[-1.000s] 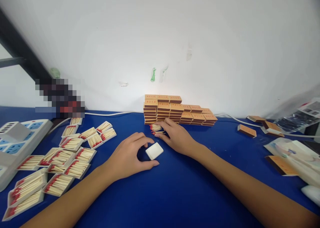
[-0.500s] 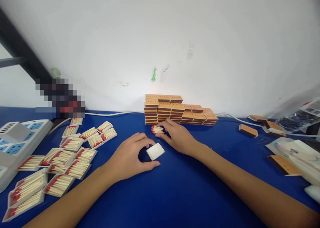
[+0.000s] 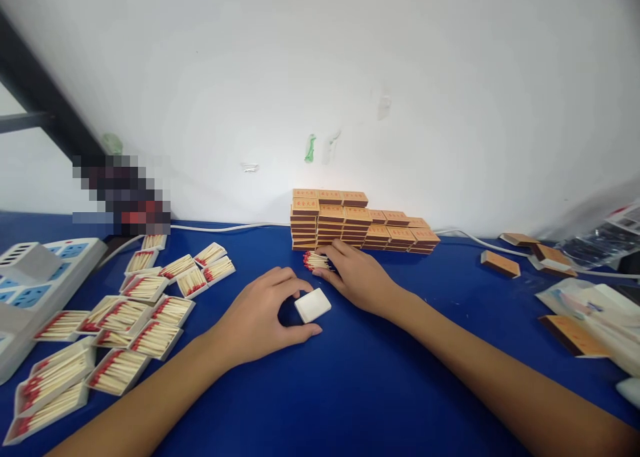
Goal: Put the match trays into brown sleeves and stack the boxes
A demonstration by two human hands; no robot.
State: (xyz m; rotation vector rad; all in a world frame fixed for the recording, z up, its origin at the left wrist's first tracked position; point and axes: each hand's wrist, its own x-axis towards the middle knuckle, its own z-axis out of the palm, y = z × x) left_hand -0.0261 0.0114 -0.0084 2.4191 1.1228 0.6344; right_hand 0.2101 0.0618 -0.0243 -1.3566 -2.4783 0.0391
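A small white matchbox tray [image 3: 313,305] lies on the blue table between the thumb and forefinger of my left hand [image 3: 267,315]. That hand is open, its fingers curved round the tray; whether a fingertip touches it I cannot tell. My right hand [image 3: 356,275] is closed on a bunch of matches [image 3: 314,261], whose red heads point left. The thumb presses from the near side and the fingers from the far side. Right behind this bunch rises a stack of orange matchboxes [image 3: 330,220], standing against the wall.
Many white trays filled with red-headed matches [image 3: 123,315] spread over the left side, beside a power strip [image 3: 55,290]. On the right lie loose matchboxes [image 3: 500,263] and a plastic bag [image 3: 595,303]. A white cable [image 3: 225,229] runs along the wall.
Hardly anything differs. The view has shifted slightly; both hands, the tray and the matches keep the same places relative to each other.
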